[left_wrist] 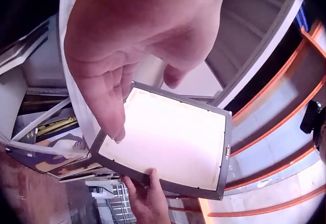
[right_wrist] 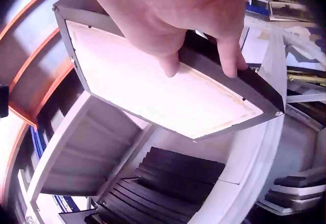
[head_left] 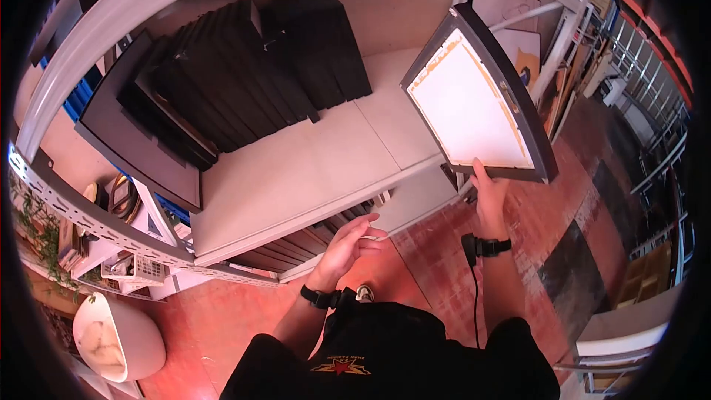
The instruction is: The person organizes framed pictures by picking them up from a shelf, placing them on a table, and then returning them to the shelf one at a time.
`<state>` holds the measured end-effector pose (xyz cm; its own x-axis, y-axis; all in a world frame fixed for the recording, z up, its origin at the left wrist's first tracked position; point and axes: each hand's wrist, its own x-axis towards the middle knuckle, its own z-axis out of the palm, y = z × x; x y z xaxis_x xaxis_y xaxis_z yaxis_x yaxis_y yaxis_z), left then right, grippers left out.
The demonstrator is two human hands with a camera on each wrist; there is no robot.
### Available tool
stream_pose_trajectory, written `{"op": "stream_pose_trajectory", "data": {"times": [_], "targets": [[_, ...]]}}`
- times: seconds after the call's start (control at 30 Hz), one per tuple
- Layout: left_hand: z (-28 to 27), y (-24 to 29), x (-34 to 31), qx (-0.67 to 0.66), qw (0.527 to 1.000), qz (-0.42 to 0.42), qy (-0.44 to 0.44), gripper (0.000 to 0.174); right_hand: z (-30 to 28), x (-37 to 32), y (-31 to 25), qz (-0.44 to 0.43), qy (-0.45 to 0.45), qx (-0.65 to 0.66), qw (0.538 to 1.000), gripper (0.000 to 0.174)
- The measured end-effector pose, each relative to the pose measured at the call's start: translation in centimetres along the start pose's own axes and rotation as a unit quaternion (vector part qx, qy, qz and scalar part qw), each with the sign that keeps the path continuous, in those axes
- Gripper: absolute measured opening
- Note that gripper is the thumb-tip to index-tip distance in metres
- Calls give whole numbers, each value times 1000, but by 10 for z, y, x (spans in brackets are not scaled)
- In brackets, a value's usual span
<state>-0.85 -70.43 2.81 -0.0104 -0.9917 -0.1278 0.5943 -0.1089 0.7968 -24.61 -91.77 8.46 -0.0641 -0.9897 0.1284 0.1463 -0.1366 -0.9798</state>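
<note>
Held up at the right of the head view is a black picture frame (head_left: pixel 474 107), tilted, its white backing turned toward me. My right hand (head_left: pixel 490 196) grips its lower edge, thumb on the backing and fingers round the far side; the right wrist view shows the same hand (right_wrist: pixel 178 15) over the dark rim. My left hand (head_left: pixel 346 248) holds nothing and hovers before the shelf's front edge, fingers loosely extended. In the left wrist view, that hand (left_wrist: pixel 147 35) overlaps a corner of the frame (left_wrist: pixel 168 137).
Behind my hands runs a white metal shelf (head_left: pixel 318 170). Several black frames (head_left: pixel 244 67) stand packed upright on it, with a wider dark panel (head_left: pixel 141 141) leaning at the left. More dark boards (head_left: pixel 296 241) sit on the level below. A white tub-shaped container (head_left: pixel 137 333) is on the floor.
</note>
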Motion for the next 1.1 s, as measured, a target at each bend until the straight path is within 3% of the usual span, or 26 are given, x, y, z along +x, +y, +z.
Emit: {"op": "stream_pose_trajectory", "data": {"times": [0.2,0.33,0.4,0.47,0.53,0.97,1.03,1.1], "targets": [[-25,14,-7,-6,996,53,71,53,77,71,24,23,-37,-12,999,50],[-32,17,-10,-7,988,73,134,54,125,117,45,23,-19,-8,1000,31],[-30,19,-12,-5,984,80,157,54,141,146,60,-29,-20,-75,997,27],[-27,22,-10,-12,979,97,178,53,156,175,75,-60,-22,-92,994,29],[-27,22,-5,-12,975,106,196,52,170,206,91,-155,-14,-170,973,29],[11,23,62,-22,941,176,288,48,267,296,102,-92,-82,-271,955,42],[15,22,68,-27,935,186,301,48,264,283,80,-174,-157,-325,916,47],[17,20,72,-31,930,193,312,48,259,270,59,-188,-198,-341,899,49]]}}
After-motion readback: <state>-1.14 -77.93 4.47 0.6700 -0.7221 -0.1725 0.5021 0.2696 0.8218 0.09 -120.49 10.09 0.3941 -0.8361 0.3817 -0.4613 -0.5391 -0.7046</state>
